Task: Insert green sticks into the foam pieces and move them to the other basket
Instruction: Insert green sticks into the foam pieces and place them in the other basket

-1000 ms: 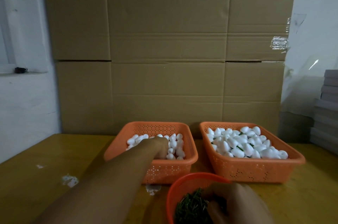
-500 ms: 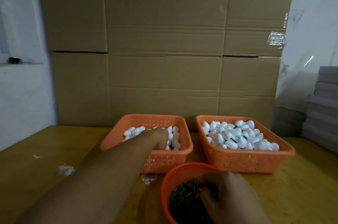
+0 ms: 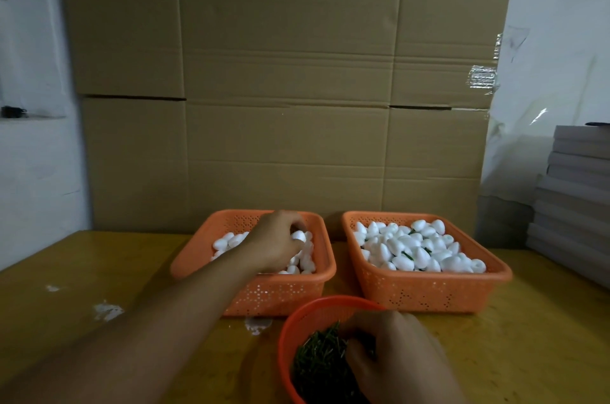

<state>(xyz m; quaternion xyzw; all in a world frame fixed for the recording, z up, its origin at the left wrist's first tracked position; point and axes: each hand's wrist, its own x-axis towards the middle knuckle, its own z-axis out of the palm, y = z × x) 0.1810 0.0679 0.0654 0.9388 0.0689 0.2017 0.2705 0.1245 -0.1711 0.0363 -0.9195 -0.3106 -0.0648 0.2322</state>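
White foam: one foam piece [image 3: 298,235] pinched in left hand [image 3: 275,243], raised above the pile in left basket [image 3: 280,296]; earlier the fingers were down among the pieces.
Green sticks: heap [image 3: 318,360] in round bowl [image 3: 330,304]; right hand [image 3: 394,354] curled into it, whether it holds a stick I can't tell.
Right basket [image 3: 429,293]: finished pieces, green showing.
Meaning: piece picked, insertion likely next.

White foam pieces [image 3: 298,261] in left basket [image 3: 264,293], green sticks [image 3: 321,360] in bowl [image 3: 298,316]
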